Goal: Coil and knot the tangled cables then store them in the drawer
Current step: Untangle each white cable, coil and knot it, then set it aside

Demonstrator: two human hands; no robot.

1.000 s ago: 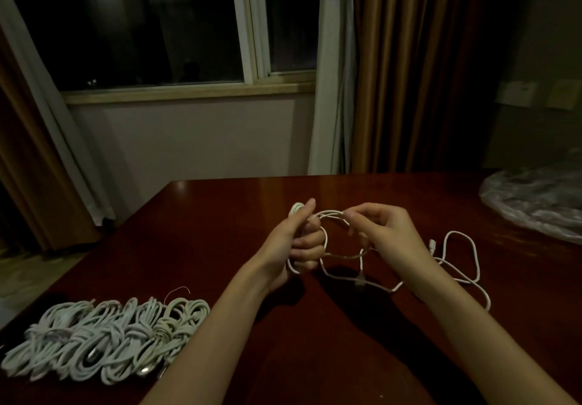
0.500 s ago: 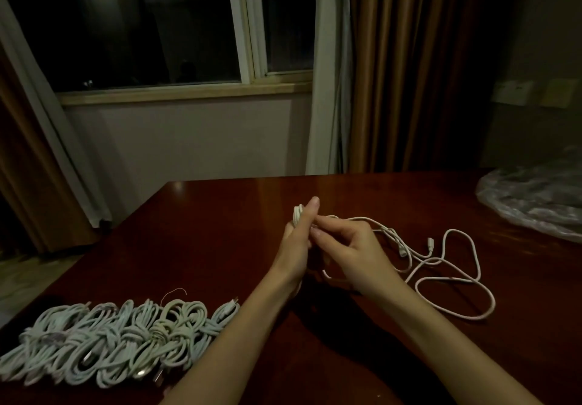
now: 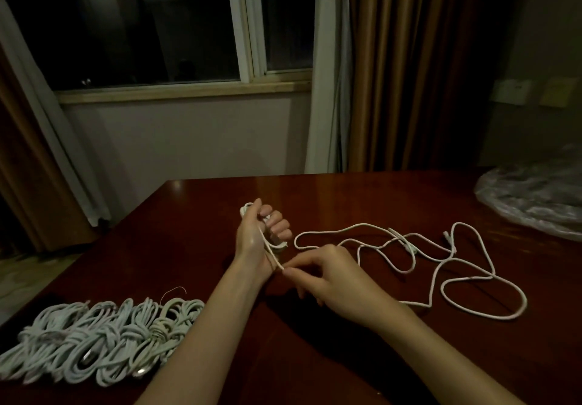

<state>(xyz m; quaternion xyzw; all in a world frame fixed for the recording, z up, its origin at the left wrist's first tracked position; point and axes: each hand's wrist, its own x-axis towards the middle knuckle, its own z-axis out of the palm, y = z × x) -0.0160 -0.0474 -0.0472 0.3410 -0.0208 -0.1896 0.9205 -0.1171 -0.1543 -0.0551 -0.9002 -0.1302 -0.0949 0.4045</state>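
table (image 3: 362, 203): glossy dark wood | cable (image 3: 472, 278): matt white | bag (image 3: 535, 203): crinkled clear plastic

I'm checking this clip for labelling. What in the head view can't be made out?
- Drawer: not in view.
- Turns of white cable around the left hand: count hidden by its fingers.
- Coiled cable pile: cut off by the left edge; too dim to count.
- Plastic bag: cut off by the right edge, contents unclear.

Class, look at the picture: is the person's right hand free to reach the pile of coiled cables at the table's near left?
Probably not: the right hand pinches the loose cable, and the left forearm lies between it and the coiled cables.
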